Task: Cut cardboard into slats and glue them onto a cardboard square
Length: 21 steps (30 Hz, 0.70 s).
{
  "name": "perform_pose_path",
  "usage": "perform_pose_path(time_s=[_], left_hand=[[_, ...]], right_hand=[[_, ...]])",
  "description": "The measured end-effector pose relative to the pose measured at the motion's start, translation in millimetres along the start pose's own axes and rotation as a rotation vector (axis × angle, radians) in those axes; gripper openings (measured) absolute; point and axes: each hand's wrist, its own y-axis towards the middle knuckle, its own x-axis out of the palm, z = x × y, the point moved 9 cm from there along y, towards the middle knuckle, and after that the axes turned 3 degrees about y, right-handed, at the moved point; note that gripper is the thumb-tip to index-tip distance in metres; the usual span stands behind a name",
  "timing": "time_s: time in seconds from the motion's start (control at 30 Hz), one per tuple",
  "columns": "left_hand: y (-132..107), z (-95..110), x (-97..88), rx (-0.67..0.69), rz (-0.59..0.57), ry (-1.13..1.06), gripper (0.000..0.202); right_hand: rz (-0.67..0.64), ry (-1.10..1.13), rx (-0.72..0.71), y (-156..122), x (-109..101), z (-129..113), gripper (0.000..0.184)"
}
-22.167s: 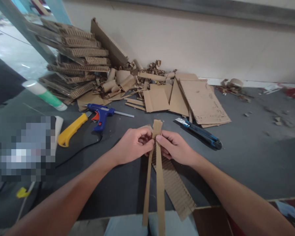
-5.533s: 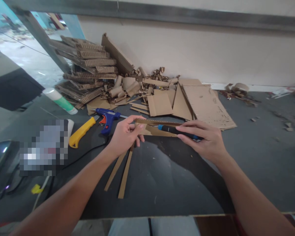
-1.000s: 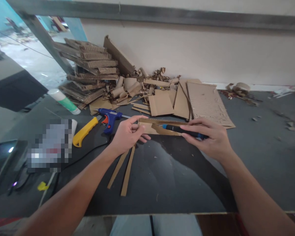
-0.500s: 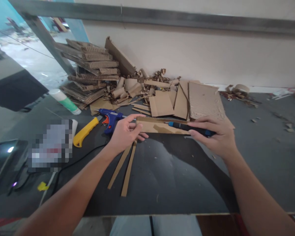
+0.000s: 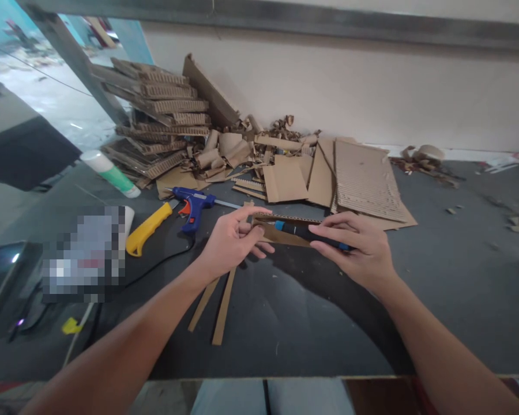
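Note:
My left hand (image 5: 234,242) pinches the left end of a narrow piece of corrugated cardboard (image 5: 285,233), holding it just above the dark table (image 5: 311,311). My right hand (image 5: 360,251) is wrapped round a black and blue utility knife (image 5: 305,233), whose tip lies on the cardboard piece near its middle. Two long thin cardboard strips (image 5: 218,302) lie flat on the table below my left hand.
A blue glue gun (image 5: 193,203) with its black cord and a yellow-handled tool (image 5: 147,229) lie to the left. A green and white tube (image 5: 109,173) lies further left. Stacked corrugated sheets (image 5: 155,124) and cardboard offcuts (image 5: 363,180) fill the back by the wall.
My right hand has slid the knife back leftward along the cardboard piece after pulling it right half a second ago. The piece and my left hand shifted slightly right and lower.

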Motion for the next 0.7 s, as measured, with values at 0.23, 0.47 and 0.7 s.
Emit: perform_pose_path(time_s=[0.23,0.47,0.7], left_hand=[[3.3,-3.6,-2.4,-0.026,0.004,-0.027,0.038],[3.3,-1.3,-8.7,-0.011,0.024,-0.03,0.043],[4.5,1.9,-17.3,0.015,0.035,0.065,0.049]], right_hand=[[0.001,-0.076,-0.024,0.9,-0.8,-4.8,0.028],[-0.001,-0.087,-0.026,3.8,-8.6,-4.2,0.023],[-0.041,-0.099,0.01,1.6,-17.6,13.2,0.023]])
